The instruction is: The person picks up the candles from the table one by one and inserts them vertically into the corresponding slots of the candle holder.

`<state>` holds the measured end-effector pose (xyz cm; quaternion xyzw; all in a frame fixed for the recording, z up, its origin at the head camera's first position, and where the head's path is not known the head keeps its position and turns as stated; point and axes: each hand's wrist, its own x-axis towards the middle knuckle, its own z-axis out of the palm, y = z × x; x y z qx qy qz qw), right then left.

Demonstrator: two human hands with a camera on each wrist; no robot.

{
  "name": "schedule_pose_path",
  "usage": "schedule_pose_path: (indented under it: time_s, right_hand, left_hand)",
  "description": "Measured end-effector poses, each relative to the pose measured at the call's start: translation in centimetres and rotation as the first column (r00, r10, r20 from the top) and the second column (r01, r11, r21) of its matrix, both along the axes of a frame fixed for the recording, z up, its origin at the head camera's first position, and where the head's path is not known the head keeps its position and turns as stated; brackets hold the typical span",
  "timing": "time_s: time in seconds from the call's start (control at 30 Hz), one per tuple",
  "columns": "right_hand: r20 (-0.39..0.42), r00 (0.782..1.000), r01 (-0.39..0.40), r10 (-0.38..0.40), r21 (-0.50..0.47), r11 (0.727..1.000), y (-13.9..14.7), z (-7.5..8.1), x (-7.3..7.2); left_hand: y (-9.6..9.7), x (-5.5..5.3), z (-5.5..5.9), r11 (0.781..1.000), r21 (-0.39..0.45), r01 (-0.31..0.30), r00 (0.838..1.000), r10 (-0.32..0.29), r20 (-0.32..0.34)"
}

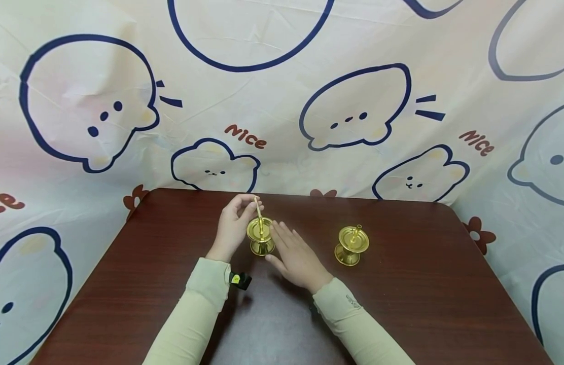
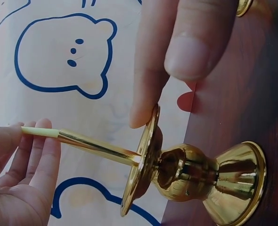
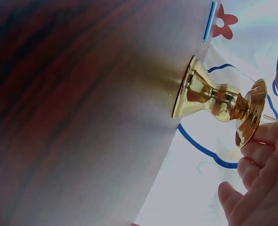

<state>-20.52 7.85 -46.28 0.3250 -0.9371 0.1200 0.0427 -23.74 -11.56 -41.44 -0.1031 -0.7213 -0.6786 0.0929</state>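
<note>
A shiny brass candle holder (image 1: pixel 261 248) stands upright on the table, with a wide round dish above a waisted base. From its dish rises a gold tube (image 2: pixel 99 147), and a thin pale candle (image 2: pixel 41 132) sticks out of the tube's upper end. The left hand (image 1: pixel 233 225) pinches this candle near its top between thumb and fingers. On the other side, the right hand (image 1: pixel 300 257) has its fingers extended, with fingertips right at the dish rim (image 2: pixel 148 136). In the right wrist view, fingers of the right hand (image 3: pixel 264 174) lie close along the dish.
A second brass candle holder (image 1: pixel 352 243) stands to the right of the hands, with a short socket and no candle in it. The dark brown wooden table (image 1: pixel 400 294) ends at a cloth backdrop (image 1: pixel 282 101) printed with cartoon figures. A black strap (image 1: pixel 240 280) sits on the left wrist.
</note>
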Motion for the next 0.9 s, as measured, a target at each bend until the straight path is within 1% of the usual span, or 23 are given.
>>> schedule_pose_path:
  time_s: [0.33,0.53,0.77,0.9]
  right_hand:
    - [0.004,1.000,0.000,0.000,0.006,1.000,0.03,0.02,-0.07]
    - [0.005,1.000,-0.003,0.003,0.003,1.000,0.05,0.19,-0.03]
    - [0.004,1.000,-0.009,0.009,-0.002,1.000,0.04,0.25,0.01]
    - [0.009,1.000,-0.005,0.005,-0.006,1.000,0.03,0.24,0.04]
  left_hand:
    - [0.01,-0.08,-0.33,0.997,-0.072,-0.018,1.000,0.017,-0.016]
    - [-0.01,0.00,-0.46,0.989,-0.139,-0.047,0.998,0.040,-0.054]
    - [0.15,0.08,-0.53,0.980,-0.185,-0.069,0.997,0.059,-0.058]
    - [0.26,0.08,-0.66,0.975,-0.208,-0.073,0.996,0.058,-0.073]
